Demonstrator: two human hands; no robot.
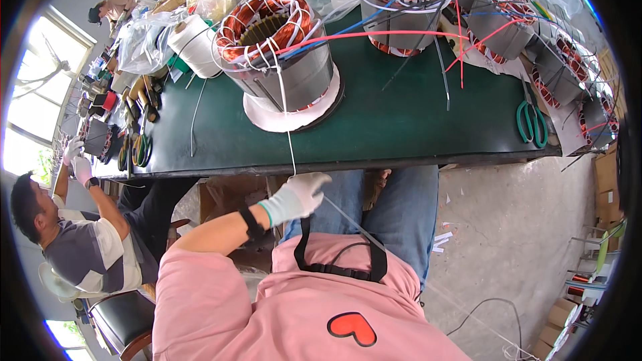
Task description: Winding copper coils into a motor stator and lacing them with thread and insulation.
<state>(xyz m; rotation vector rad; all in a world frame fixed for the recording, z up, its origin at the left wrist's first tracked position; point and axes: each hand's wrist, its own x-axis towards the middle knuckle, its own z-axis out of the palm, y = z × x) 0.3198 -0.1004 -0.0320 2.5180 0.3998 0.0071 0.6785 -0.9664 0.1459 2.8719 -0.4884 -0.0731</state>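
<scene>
My left hand (297, 199), in a pale knitted glove, is closed on a white cord (288, 130) just below the table's front edge. From there the cord rises taut to the top of a motor stator (301, 70). A slack length also trails from the hand across my lap to the lower right. The stator stands upright on a white round pad (294, 119). Copper coils (261, 27) wrapped in white lacing ring its top, and red and blue leads run out to the right. My right hand is out of the picture.
Several other stators (401, 23) stand along the back and right of the green table (388, 113). Green-handled scissors (531, 122) lie at right. A cone of white cord (194, 43) and more tools are at left. A gloved co-worker (87, 241) sits at far left.
</scene>
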